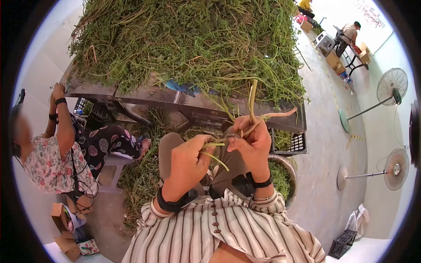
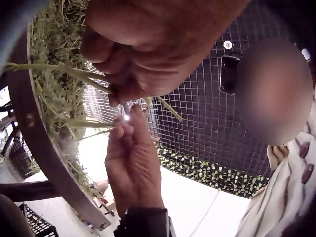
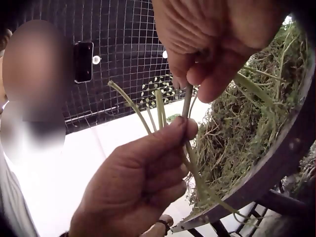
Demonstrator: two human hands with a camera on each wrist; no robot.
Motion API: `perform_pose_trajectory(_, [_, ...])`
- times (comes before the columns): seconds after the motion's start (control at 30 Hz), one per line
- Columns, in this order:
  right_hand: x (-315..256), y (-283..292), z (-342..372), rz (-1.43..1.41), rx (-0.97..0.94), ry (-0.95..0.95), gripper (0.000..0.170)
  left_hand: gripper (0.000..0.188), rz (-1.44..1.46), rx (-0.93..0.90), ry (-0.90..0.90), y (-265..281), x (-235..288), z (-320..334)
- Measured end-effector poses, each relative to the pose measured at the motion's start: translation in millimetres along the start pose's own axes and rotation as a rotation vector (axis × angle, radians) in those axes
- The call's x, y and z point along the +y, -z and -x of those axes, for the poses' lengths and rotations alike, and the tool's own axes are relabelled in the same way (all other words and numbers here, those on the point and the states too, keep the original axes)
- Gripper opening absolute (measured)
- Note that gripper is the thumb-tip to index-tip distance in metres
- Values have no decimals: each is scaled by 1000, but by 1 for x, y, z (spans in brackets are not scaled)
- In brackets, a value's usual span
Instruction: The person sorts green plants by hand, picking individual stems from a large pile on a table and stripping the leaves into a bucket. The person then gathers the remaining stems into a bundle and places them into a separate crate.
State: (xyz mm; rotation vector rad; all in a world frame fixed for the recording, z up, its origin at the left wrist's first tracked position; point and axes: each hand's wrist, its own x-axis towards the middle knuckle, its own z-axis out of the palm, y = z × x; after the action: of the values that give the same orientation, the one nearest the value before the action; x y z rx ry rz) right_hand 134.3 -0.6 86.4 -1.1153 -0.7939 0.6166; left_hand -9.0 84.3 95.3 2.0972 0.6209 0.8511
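My left hand [image 1: 188,160] grips several cut green stems [image 1: 218,162], whose ends stick out between thumb and fingers. Close beside it, my right hand [image 1: 252,140] pinches a plant stalk; a thick green stem [image 1: 252,98] rises from its fingers and a pinkish stem [image 1: 280,114] points right. In the right wrist view, a thin dark stalk [image 3: 186,101] spans the short gap between the fingertips of the left hand [image 3: 133,180] and the right hand [image 3: 212,44]. Stems [image 2: 81,74] also extend from the left hand [image 2: 148,49] in the left wrist view.
A large heap of leafy green plants [image 1: 188,44] covers the dark table [image 1: 166,103] ahead. Below its right side are a black crate [image 1: 298,143] and a round tub [image 1: 291,175] of greens. A person [image 1: 57,149] sits at left; two fans [image 1: 397,168] stand at right.
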Motion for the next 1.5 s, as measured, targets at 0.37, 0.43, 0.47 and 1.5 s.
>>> perform_pose_trajectory(0.37, [22,-4,-13,164,86,36,21,12,199,-249,-27,1,14,2])
perform_pose_trajectory(0.43, [17,1,-15,292,126,142,20,15,173,-143,124,6,8,-3])
perform_pose_trajectory(0.47, [17,7,-15,76,141,104,18,21,205,-140,197,12,6,-6])
perform_pose_trajectory(1.5, [-2,-19,14,-8,50,24,10,26,818,246,423,18,-33,-11])
